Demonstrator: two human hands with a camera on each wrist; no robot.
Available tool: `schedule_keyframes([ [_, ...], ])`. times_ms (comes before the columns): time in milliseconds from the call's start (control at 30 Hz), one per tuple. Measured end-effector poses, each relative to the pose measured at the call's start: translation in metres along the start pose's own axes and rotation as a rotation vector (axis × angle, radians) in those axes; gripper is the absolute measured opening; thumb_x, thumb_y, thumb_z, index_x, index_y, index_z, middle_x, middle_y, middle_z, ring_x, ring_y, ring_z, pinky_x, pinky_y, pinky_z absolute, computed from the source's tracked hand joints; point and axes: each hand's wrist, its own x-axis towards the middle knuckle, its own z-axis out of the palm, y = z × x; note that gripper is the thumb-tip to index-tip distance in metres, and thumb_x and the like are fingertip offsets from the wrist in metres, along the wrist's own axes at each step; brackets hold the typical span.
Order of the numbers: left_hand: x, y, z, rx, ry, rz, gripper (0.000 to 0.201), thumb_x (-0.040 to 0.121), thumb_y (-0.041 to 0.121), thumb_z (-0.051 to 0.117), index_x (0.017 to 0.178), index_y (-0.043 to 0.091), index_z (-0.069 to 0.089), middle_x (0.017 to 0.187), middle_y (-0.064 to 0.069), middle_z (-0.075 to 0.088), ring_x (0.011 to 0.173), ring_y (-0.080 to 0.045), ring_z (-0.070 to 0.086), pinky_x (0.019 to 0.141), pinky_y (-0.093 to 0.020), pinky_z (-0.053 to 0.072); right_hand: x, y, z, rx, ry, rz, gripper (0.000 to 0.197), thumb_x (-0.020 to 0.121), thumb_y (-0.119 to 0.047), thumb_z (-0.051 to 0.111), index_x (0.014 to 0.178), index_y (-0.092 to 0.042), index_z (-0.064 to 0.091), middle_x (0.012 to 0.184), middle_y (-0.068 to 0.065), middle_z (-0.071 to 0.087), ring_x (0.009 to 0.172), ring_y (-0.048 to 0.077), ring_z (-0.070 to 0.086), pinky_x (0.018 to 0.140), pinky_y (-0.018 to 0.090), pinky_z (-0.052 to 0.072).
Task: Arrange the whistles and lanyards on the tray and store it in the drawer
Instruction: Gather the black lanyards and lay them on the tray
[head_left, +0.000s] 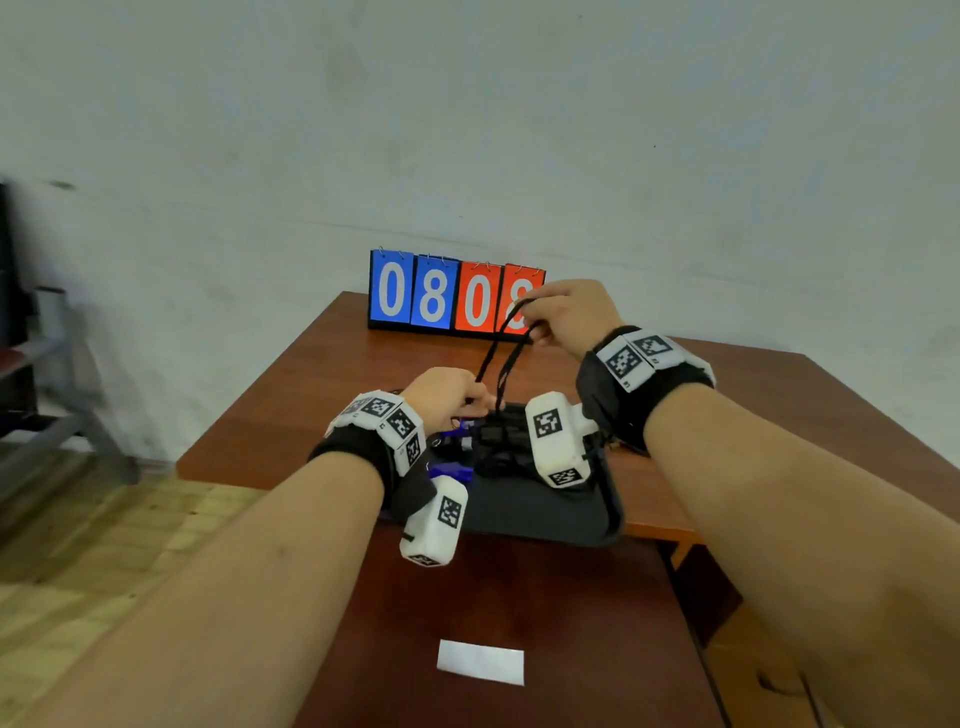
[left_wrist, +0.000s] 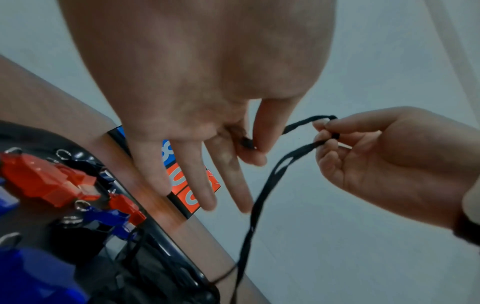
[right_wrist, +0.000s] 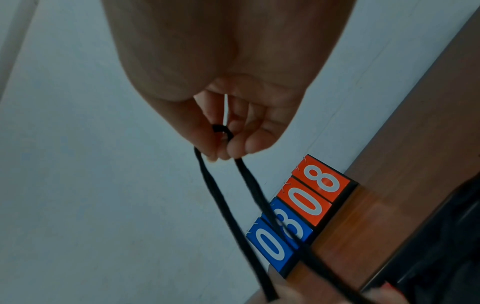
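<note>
A dark grey tray (head_left: 540, 512) lies on the wooden table (head_left: 322, 395). It holds red whistles (left_wrist: 46, 181), blue whistles (left_wrist: 109, 216) and a pile of black lanyards (head_left: 501, 447). One black lanyard (head_left: 493, 358) is stretched up from the tray. My right hand (head_left: 530, 325) is raised over the table's far side and pinches the lanyard's top loop (right_wrist: 221, 133). Just above the tray's far edge, my left hand (head_left: 480, 400) pinches the lanyard lower down between thumb and forefinger (left_wrist: 249, 144). Its other fingers point straight out.
A flip scoreboard (head_left: 457, 296) reading 0808 stands at the table's far edge against the wall. A white paper slip (head_left: 480, 662) lies on the dark lower surface near me. A grey metal frame (head_left: 52, 405) stands on the floor at the left.
</note>
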Motion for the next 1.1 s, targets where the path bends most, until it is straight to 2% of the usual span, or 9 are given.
schedule_keyframes([
  [133, -0.002, -0.004, 0.002, -0.318, -0.077, -0.103, 0.027, 0.092, 0.01, 0.039, 0.066, 0.014, 0.042, 0.084, -0.017, 0.074, 0.096, -0.024, 0.071, 0.1, -0.04, 0.036, 0.001, 0.005, -0.005, 0.029, 0.038, 0.035, 0.025, 0.085, 0.004, 0.051, 0.078, -0.011, 0.07, 0.07, 0.01, 0.063, 0.054, 0.014, 0.053, 0.056, 0.022, 0.051],
  [300, 0.012, -0.003, 0.014, -0.322, -0.001, -0.095, 0.024, 0.085, 0.008, 0.043, 0.062, 0.012, 0.046, 0.106, -0.005, 0.068, 0.097, -0.021, 0.062, 0.092, -0.037, 0.043, -0.002, 0.004, -0.011, 0.054, 0.028, 0.043, 0.02, 0.086, 0.005, 0.053, 0.096, 0.004, 0.07, 0.075, 0.01, 0.064, 0.054, 0.015, 0.055, 0.059, 0.023, 0.052],
  [367, 0.015, 0.001, 0.021, -0.333, 0.044, -0.096, 0.016, 0.084, 0.005, 0.045, 0.074, 0.008, 0.057, 0.11, -0.009, 0.06, 0.099, -0.024, 0.056, 0.092, -0.035, 0.043, -0.003, 0.002, -0.013, 0.091, 0.035, 0.056, 0.022, 0.084, 0.005, 0.053, 0.099, 0.005, 0.07, 0.07, 0.011, 0.063, 0.052, 0.015, 0.054, 0.054, 0.021, 0.051],
  [467, 0.014, 0.005, 0.029, -0.236, 0.022, -0.016, 0.019, 0.086, 0.01, 0.053, 0.104, 0.01, 0.058, 0.128, -0.013, 0.059, 0.124, -0.03, 0.052, 0.107, -0.047, 0.038, -0.004, 0.001, -0.017, 0.091, 0.004, 0.043, 0.022, 0.085, 0.006, 0.053, 0.1, 0.007, 0.069, 0.072, 0.007, 0.063, 0.052, 0.013, 0.053, 0.054, 0.021, 0.05],
  [600, 0.015, 0.004, 0.036, -0.07, -0.136, 0.082, 0.071, 0.076, 0.016, 0.063, 0.14, 0.026, 0.036, 0.13, -0.003, 0.057, 0.125, -0.024, 0.047, 0.101, -0.039, 0.033, -0.001, 0.008, -0.021, 0.12, -0.023, 0.1, 0.026, 0.087, 0.002, 0.054, 0.11, 0.007, 0.066, 0.081, 0.007, 0.064, 0.066, 0.014, 0.058, 0.068, 0.026, 0.051],
  [667, 0.014, 0.007, 0.04, -0.067, -0.172, 0.066, 0.059, 0.078, 0.016, 0.063, 0.134, 0.025, 0.047, 0.127, -0.002, 0.058, 0.122, -0.023, 0.05, 0.102, -0.04, 0.031, 0.0, 0.012, -0.022, 0.12, -0.027, 0.111, 0.027, 0.086, 0.0, 0.056, 0.111, 0.005, 0.066, 0.09, 0.016, 0.068, 0.068, 0.014, 0.059, 0.068, 0.026, 0.051],
  [800, 0.014, 0.007, 0.047, -0.126, -0.229, 0.049, 0.015, 0.086, 0.012, 0.057, 0.095, 0.022, 0.065, 0.091, -0.003, 0.065, 0.086, -0.018, 0.063, 0.103, -0.044, 0.04, 0.0, 0.02, -0.029, 0.084, 0.012, 0.108, 0.027, 0.087, 0.001, 0.055, 0.112, 0.003, 0.067, 0.116, 0.022, 0.067, 0.067, 0.012, 0.057, 0.07, 0.025, 0.05],
  [933, 0.015, 0.008, 0.048, -0.208, -0.252, 0.051, 0.015, 0.089, 0.006, 0.054, 0.096, 0.016, 0.062, 0.091, -0.004, 0.063, 0.081, -0.017, 0.062, 0.085, -0.035, 0.048, 0.0, 0.026, -0.034, 0.126, 0.033, 0.135, 0.029, 0.089, 0.003, 0.053, 0.115, 0.003, 0.065, 0.12, 0.023, 0.064, 0.065, 0.01, 0.055, 0.065, 0.021, 0.049],
  [1100, 0.011, 0.012, 0.05, -0.34, -0.352, 0.02, 0.023, 0.078, 0.012, 0.043, 0.09, 0.015, 0.062, 0.081, 0.001, 0.068, 0.086, -0.021, 0.061, 0.104, -0.046, 0.037, 0.003, 0.031, -0.036, 0.106, 0.043, 0.132, 0.028, 0.088, 0.002, 0.055, 0.113, 0.002, 0.066, 0.119, 0.022, 0.065, 0.065, 0.011, 0.055, 0.064, 0.021, 0.048],
])
